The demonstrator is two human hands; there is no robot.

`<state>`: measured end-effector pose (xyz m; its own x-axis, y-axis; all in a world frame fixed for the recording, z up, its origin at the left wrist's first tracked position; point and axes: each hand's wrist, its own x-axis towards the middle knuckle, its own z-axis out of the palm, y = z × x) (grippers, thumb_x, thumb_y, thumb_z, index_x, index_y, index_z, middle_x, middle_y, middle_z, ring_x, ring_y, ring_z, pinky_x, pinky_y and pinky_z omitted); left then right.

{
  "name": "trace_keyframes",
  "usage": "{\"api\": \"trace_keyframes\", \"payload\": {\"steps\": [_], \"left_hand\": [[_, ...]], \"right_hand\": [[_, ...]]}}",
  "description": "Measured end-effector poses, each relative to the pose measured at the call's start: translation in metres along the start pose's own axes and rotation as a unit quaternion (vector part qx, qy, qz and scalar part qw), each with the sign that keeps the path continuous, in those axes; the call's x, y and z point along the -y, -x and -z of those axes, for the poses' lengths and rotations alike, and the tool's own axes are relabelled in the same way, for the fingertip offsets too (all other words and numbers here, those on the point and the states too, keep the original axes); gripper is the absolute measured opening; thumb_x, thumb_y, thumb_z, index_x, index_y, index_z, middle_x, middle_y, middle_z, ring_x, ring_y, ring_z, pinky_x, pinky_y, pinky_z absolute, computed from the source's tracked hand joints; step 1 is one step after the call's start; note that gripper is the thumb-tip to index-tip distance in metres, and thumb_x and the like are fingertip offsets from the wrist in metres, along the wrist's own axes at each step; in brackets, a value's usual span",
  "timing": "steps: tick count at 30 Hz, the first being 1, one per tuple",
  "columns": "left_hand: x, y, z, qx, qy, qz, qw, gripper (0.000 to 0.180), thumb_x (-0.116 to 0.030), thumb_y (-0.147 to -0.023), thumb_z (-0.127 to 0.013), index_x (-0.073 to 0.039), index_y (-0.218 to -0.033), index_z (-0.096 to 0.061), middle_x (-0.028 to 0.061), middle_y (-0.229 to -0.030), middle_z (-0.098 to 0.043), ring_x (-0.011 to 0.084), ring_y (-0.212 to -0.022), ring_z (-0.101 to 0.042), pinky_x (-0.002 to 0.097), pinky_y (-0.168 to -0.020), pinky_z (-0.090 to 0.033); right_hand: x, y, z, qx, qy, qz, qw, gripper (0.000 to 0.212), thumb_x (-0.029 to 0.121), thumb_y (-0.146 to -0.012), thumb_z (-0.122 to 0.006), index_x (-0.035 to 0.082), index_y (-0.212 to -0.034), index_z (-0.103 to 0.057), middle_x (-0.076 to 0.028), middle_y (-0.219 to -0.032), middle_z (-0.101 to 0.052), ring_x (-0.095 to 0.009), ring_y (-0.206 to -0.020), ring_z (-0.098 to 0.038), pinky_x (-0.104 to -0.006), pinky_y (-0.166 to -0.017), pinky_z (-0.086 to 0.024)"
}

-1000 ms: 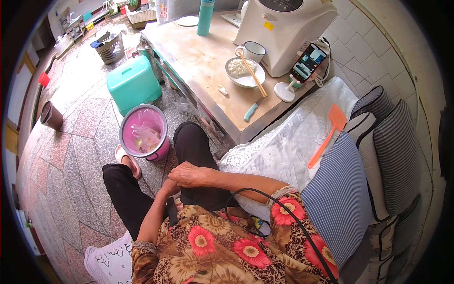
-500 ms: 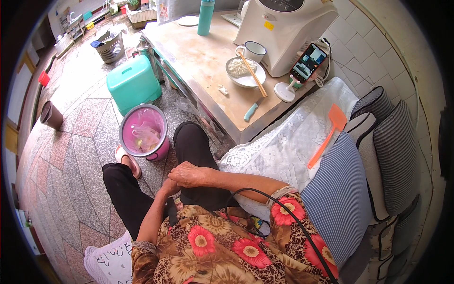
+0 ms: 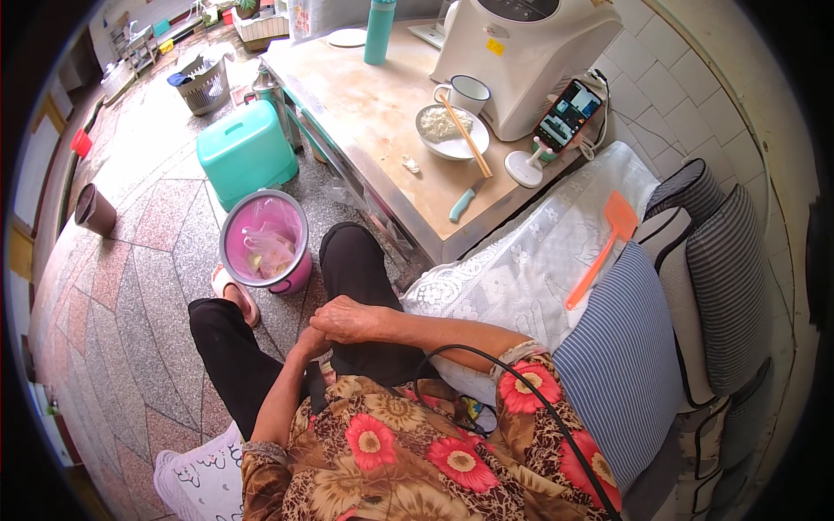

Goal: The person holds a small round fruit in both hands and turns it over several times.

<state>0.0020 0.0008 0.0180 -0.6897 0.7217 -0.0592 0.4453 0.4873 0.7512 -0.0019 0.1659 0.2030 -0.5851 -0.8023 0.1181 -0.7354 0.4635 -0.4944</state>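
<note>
My right hand (image 3: pixel 345 319) rests over my thigh, its fingers curled closed against my left hand (image 3: pixel 313 341). The two hands are clasped together above my lap, and no object shows between them. Most of the left fingers are tucked behind the right hand. Just beyond my knees stands a pink bin (image 3: pixel 297 273) with a plastic liner and some waste inside. On the table (image 3: pixel 339 100) ahead, a white bowl of rice (image 3: pixel 445 130) has chopsticks (image 3: pixel 467 139) across it. Beside the bowl lies a knife with a turquoise handle (image 3: pixel 462 205).
A phone (image 3: pixel 569 113) leans near a white water dispenser (image 3: pixel 521 61); an enamel mug (image 3: pixel 469 92) and turquoise bottle (image 3: pixel 379 33) share the table. At my right lie an orange fly swatter (image 3: pixel 618 217) and striped cushion (image 3: pixel 621 356). A turquoise box (image 3: pixel 246 152) stands behind the bin.
</note>
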Motion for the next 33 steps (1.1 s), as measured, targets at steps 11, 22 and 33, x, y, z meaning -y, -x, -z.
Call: {"api": "trace_keyframes", "payload": {"steps": [11, 22, 33], "left_hand": [[-0.002, 0.0, 0.002, 0.07, 0.002, 0.087, 0.994, 0.041, -0.004, -0.07, -0.058, -0.005, -0.11, -0.05, 0.0135, -0.115, -0.05, 0.0241, -0.11, -0.044, 0.0315, -0.093, -0.033], [0.002, 0.001, -0.001, 0.062, 0.003, 0.097, 0.993, 0.035, -0.004, -0.071, -0.057, -0.005, -0.106, -0.053, 0.013, -0.111, -0.053, 0.0234, -0.107, -0.046, 0.0318, -0.091, -0.035], [0.007, 0.001, -0.004, 0.058, 0.01, 0.071, 0.996, 0.036, -0.002, -0.07, -0.056, -0.005, -0.106, -0.053, 0.0124, -0.11, -0.054, 0.0228, -0.106, -0.047, 0.0321, -0.09, -0.036]], "right_hand": [[0.0, 0.0, 0.0, 0.015, 0.005, -0.004, 1.0, 0.011, 0.009, -0.062, -0.054, 0.0, -0.068, -0.051, -0.016, -0.068, -0.056, -0.033, -0.07, -0.056, -0.0409, -0.057, -0.043], [-0.005, -0.001, -0.009, -0.031, 0.009, 0.012, 0.999, 0.013, 0.011, -0.056, -0.058, 0.001, -0.065, -0.058, -0.017, -0.064, -0.058, -0.032, -0.066, -0.059, -0.0402, -0.053, -0.046], [-0.001, 0.0, -0.001, 0.024, 0.007, -0.006, 1.0, 0.013, 0.009, -0.061, -0.054, -0.001, -0.068, -0.051, -0.016, -0.069, -0.056, -0.033, -0.07, -0.056, -0.0408, -0.058, -0.044]]}}
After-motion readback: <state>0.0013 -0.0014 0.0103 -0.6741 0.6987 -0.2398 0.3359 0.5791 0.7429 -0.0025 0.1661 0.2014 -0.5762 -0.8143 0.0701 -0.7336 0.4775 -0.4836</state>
